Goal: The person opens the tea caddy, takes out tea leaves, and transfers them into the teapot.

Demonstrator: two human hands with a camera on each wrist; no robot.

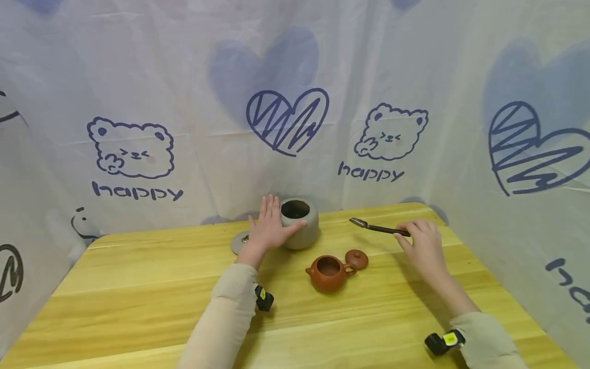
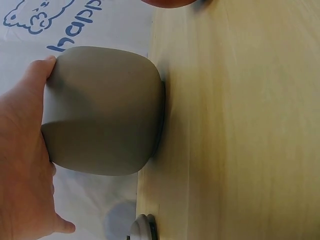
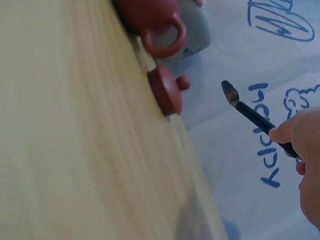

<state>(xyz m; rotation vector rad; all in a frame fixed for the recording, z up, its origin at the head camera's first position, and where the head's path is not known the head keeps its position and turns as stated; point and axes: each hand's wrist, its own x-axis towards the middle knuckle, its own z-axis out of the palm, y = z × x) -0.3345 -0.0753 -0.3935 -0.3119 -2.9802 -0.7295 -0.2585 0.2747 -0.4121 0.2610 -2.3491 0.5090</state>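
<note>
A grey jar [image 1: 306, 233] stands upright and uncovered at the back of the table. My left hand [image 1: 267, 230] rests against its left side, fingers straight and thumb across the front; the left wrist view shows the thumb tip touching the jar's wall. In my right hand [image 1: 423, 247] is a small dark-handled tea scoop [image 1: 375, 227], pinched by the handle and held above the table with its metal bowl towards the left. An open reddish-brown clay teapot [image 1: 326, 282] sits between the hands, spout to the left. Its round lid [image 1: 357, 259] lies beside the handle.
A grey jar lid [image 1: 238, 243] lies left of the jar, partly behind my left hand. The wooden table [image 1: 138, 292] ends at a white printed cloth [image 1: 198, 118], which hangs close behind the jar and along both sides.
</note>
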